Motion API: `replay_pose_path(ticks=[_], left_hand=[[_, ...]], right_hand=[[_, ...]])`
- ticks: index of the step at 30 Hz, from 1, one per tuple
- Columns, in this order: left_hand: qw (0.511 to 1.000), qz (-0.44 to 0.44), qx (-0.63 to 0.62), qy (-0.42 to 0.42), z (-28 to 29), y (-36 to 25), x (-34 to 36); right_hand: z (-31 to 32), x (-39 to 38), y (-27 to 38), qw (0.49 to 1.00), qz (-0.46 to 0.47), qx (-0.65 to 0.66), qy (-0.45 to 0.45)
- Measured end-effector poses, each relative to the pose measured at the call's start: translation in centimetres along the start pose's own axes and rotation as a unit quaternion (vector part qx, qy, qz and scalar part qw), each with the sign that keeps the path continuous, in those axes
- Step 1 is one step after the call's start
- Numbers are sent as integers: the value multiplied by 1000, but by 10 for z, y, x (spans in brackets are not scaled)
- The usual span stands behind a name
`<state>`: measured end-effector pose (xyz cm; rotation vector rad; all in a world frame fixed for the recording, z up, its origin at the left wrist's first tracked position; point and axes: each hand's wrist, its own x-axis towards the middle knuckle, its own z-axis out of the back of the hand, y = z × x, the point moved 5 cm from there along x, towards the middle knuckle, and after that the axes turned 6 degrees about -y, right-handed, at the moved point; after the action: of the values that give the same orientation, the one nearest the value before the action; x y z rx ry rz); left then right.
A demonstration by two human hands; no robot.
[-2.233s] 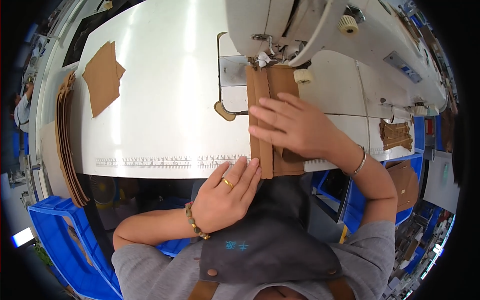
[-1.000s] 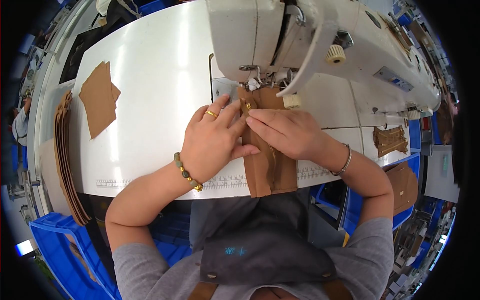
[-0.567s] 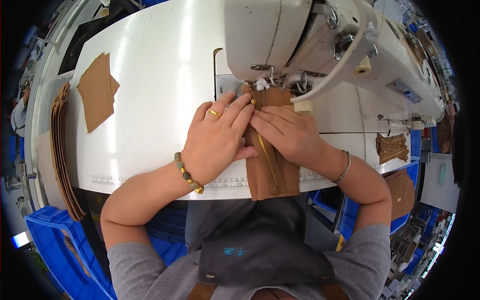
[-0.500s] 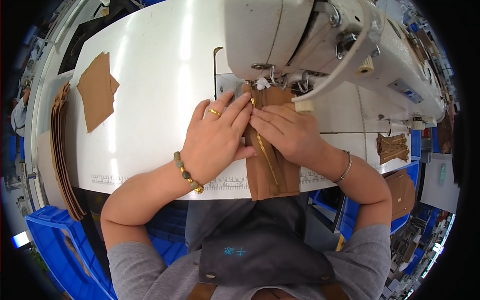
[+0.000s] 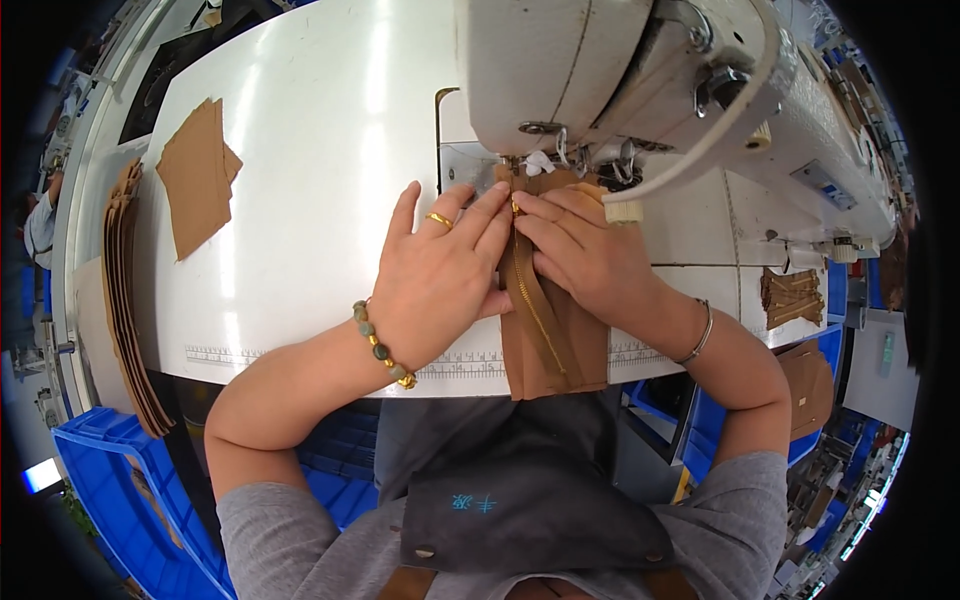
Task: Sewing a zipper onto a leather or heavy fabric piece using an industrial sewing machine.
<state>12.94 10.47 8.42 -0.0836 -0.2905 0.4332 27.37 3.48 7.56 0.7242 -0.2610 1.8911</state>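
A brown fabric panel (image 5: 590,345) lies under the sewing machine head (image 5: 560,70), its upper end at the presser foot. Along it runs a brown zipper (image 5: 540,318) with gold teeth, its lower end slanting to the right. My left hand (image 5: 445,250) is spread flat, its fingertips on the panel's left edge close to the foot and its thumb beside the zipper. My right hand (image 5: 585,240) rests on the panel's right side. Its fingers are bent together, with the fingertips on the zipper near its upper end; they partly hide the pull.
Loose brown pieces (image 5: 198,180) lie on the white table (image 5: 300,220) at the left, beside a hanging stack of brown panels (image 5: 122,300). Small brown pieces with gold zippers (image 5: 792,298) sit at the right. A blue crate (image 5: 130,500) stands at lower left.
My right fingertips have moved up along the zipper toward the presser foot and now partly cover the pull. My left hand stays flat on the fabric. The whole view has shifted slightly.
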Motion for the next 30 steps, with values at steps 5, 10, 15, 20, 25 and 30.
replay_pose_path(ticks=[5,10,15,20,25,30], left_hand=[[1000,-1,-2,-5,-1,0,0],[1000,5,-12,-11,-2,2,-1],[1000,8,-10,-8,-3,2,-1],[1000,-4,-10,-7,0,-9,-10],[1000,-5,0,-3,0,-10,-11],[1000,2,-6,-19,-2,-5,-7]], right_hand=[[2,1,-1,1000,-17,6,-9],[5,3,-2,999,-45,-14,6],[4,1,0,999,-33,-40,2],[8,-10,10,998,-12,-56,20],[9,-14,12,998,-14,-58,26],[7,-12,11,997,-35,-66,31]])
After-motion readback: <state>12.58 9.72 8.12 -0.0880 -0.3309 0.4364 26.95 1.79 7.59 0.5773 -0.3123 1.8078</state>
